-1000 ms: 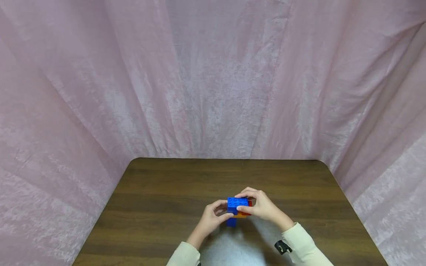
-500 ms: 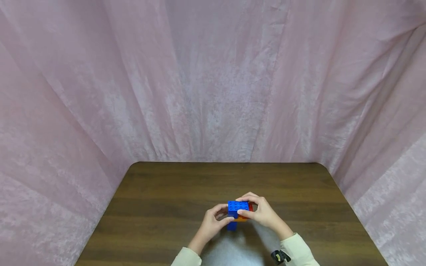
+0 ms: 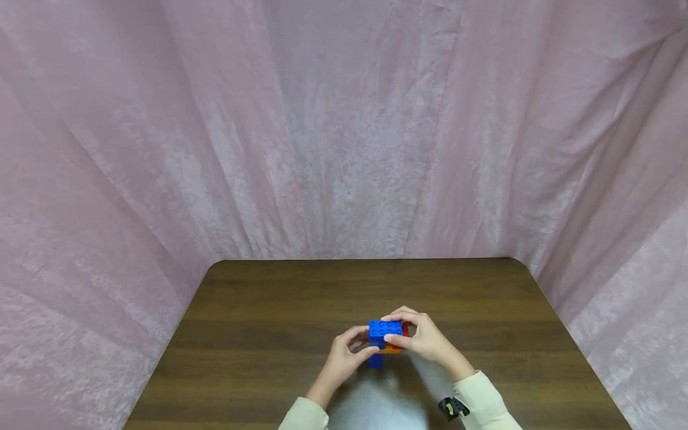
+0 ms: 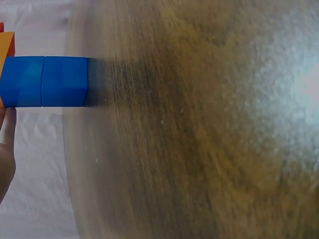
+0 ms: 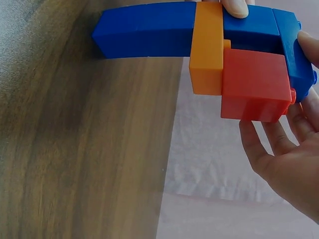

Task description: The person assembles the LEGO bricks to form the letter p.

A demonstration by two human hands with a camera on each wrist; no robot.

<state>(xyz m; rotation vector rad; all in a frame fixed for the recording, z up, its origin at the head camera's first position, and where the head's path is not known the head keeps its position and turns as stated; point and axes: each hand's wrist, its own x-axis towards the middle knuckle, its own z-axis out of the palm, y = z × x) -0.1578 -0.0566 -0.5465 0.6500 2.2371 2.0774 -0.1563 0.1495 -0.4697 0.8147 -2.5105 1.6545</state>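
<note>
Near the table's front stands a tower of toy building bricks. Its base is a column of blue bricks (image 5: 147, 30), also in the left wrist view as two blue blocks (image 4: 45, 82). An orange brick (image 5: 207, 64) lies across that column, bearing a red brick (image 5: 256, 77) on the right and another blue brick (image 5: 249, 27) beside it. A studded blue brick (image 3: 385, 328) caps the tower. My left hand (image 3: 343, 356) grips the tower's left side, thumb in front and fingers behind. My right hand (image 3: 428, 341) holds the top brick between thumb and fingers; other fingers lie against the red brick.
The brown wooden table (image 3: 258, 310) has rounded far corners, with pink curtains (image 3: 355, 131) hanging behind and beside it. A bright glare (image 3: 378, 403) shows on the tabletop in front of the tower. A black device (image 3: 453, 408) sits at the right cuff.
</note>
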